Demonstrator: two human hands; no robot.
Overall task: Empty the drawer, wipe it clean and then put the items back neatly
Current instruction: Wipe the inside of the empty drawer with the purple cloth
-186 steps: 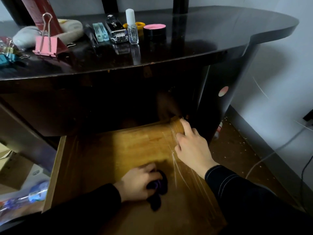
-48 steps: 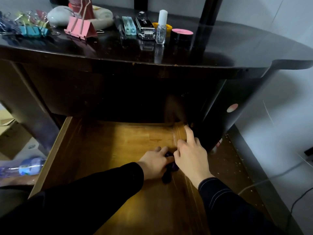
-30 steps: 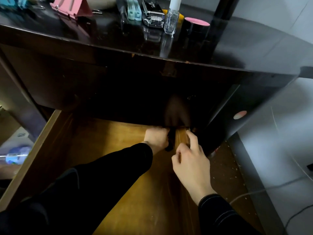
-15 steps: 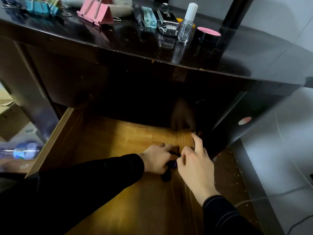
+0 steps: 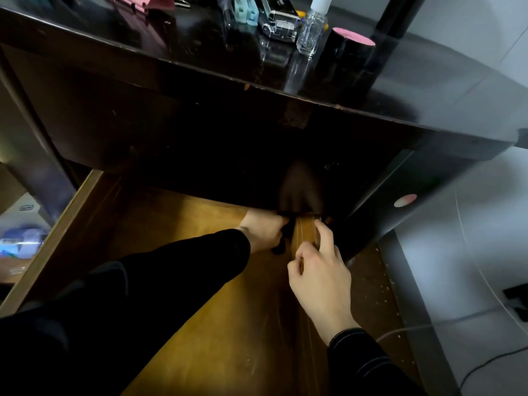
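The wooden drawer (image 5: 183, 224) stands pulled out under the dark desk, its bottom bare. My left hand (image 5: 261, 231) grips a dark cloth (image 5: 283, 238) and presses it into the far right corner, right under the desk edge. My right hand (image 5: 320, 270) rests on the drawer's right side rail, index finger stretched forward along it, other fingers curled. On the desk top stand the removed items: a pink binder clip (image 5: 143, 0), pale blue clips (image 5: 245, 14), a metal stapler (image 5: 278, 24), a clear bottle (image 5: 311, 32) and a black pink-topped roll (image 5: 351, 52).
The desk top (image 5: 200, 47) overhangs the back of the drawer. A dark desk panel with a pink sticker (image 5: 405, 200) stands right of it. Cables (image 5: 485, 364) run over the floor at the right. A blurred plastic bottle (image 5: 23, 241) lies low at the left.
My left hand has pushed the cloth from the middle right of the drawer to its far right corner. My right hand has stayed on the side rail. The view has tilted closer.
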